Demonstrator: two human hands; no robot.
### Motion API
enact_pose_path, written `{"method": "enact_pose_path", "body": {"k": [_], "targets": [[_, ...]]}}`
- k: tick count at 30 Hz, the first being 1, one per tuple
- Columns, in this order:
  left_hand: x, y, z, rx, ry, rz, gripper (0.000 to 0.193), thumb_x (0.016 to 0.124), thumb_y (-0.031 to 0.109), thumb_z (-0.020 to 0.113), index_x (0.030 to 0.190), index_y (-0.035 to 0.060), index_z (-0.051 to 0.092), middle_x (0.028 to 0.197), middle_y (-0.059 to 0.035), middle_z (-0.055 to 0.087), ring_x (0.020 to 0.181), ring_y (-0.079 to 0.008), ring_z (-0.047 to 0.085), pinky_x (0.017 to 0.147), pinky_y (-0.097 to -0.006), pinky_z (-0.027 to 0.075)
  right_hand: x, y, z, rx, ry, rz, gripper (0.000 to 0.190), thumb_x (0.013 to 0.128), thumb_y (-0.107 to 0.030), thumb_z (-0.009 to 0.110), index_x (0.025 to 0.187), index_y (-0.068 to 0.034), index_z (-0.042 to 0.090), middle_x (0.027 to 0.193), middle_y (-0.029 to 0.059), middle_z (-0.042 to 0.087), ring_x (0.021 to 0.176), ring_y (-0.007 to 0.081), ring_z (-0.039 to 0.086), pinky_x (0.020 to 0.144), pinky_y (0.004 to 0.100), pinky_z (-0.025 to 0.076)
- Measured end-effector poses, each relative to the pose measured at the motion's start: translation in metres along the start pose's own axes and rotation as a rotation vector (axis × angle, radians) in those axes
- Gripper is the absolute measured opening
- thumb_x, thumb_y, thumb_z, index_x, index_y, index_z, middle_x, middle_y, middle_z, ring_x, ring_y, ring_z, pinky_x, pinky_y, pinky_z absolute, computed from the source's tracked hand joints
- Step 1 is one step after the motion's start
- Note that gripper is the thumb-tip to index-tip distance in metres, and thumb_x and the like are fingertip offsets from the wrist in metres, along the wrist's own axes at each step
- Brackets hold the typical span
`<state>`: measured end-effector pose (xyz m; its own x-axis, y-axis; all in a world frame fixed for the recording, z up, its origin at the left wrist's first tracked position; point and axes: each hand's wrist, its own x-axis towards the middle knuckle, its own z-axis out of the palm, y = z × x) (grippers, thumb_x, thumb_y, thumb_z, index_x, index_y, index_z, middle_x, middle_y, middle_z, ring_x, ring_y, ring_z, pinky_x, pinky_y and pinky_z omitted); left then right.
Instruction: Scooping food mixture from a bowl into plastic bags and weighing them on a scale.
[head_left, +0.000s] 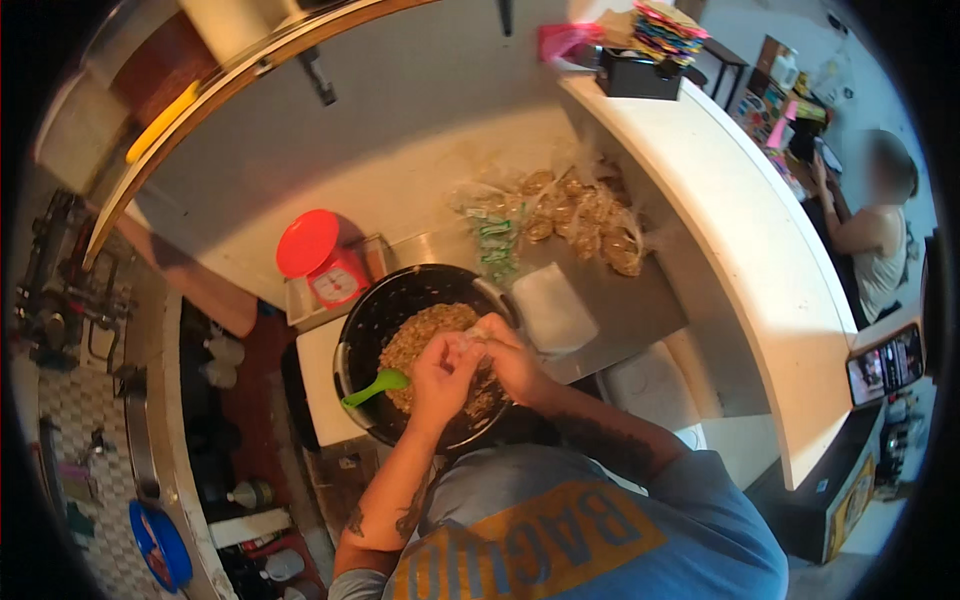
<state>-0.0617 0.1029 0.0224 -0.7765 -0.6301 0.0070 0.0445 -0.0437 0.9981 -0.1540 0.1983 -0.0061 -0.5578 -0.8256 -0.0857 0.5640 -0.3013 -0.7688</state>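
My left hand (441, 375) and my right hand (517, 366) meet above a large black basin (390, 289). Between their fingertips is a small piece of clear plastic (474, 335), apparently part of a bag, mostly hidden by the fingers. A crumbly brown food mixture (427, 324) lies in the basin below. The bright green spoon (379, 386) rests there with its handle toward the left rim, close to my left hand. To the right of the basin is a flat stack of whitish translucent plastic (555, 309), nearest my right hand.
A red kitchen scale (336, 281) stands behind the basin. Filled clear plastic bags (585, 210) and a green-printed plastic pack (495, 240) lie at the back of the metal counter (637, 300). A pale curved ledge (720, 217) bounds the right, bearing a phone (885, 366). Beyond it sits a person (877, 240).
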Motion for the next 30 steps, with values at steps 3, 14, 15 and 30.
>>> {"method": "enact_pose_path", "body": {"k": [3,14,15,30], "targets": [[0.005,-0.003,-0.012,0.142,-0.067,0.043,0.011,0.095,0.012,0.059,0.093,0.0022,0.063,0.075,0.0,0.059,0.064,-0.0022,0.051,0.058,-0.0191,0.041,-0.005,0.0,0.006,0.019,0.121,-0.022,0.013,0.096,-0.02,0.051,0.1,-0.008,0.053,0.091,0.0018,0.052,0.088,0.0115,0.051,0.079,0.0268,0.042],[0.024,0.024,0.01,-0.045,0.032,0.145,0.024,0.096,0.015,0.059,0.114,0.0003,0.055,0.09,-0.005,0.061,0.074,-0.0093,0.057,0.066,-0.023,0.049,-0.005,-0.089,-0.07,-1.252,0.0,-0.495,0.008,0.085,-0.013,0.057,0.087,-0.006,0.059,0.074,0.0124,0.059,0.07,0.0281,0.06,0.063,0.0408,0.048],[0.021,0.027,0.014,-0.118,0.026,0.172,0.032,0.096,0.015,0.058,0.123,0.0001,0.051,0.098,-0.0065,0.061,0.079,-0.0104,0.058,0.071,-0.0238,0.051,0.021,-0.134,-0.071,-1.705,0.166,-0.281,0.024,0.084,-0.016,0.059,0.103,-0.001,0.06,0.086,0.0142,0.06,0.081,0.0332,0.059,0.073,0.0386,0.047],[-0.002,-0.006,0.001,-0.012,-0.04,-0.021,0.019,0.096,0.014,0.058,0.106,-0.002,0.061,0.085,-0.0045,0.062,0.076,-0.0107,0.059,0.071,-0.0258,0.05,-0.334,-0.021,-0.14,-0.42,-0.541,0.791,0.054,0.084,-0.032,0.072,0.122,0.005,0.057,0.117,0.0118,0.064,0.106,0.0177,0.057,0.092,0.0346,0.046]]}}
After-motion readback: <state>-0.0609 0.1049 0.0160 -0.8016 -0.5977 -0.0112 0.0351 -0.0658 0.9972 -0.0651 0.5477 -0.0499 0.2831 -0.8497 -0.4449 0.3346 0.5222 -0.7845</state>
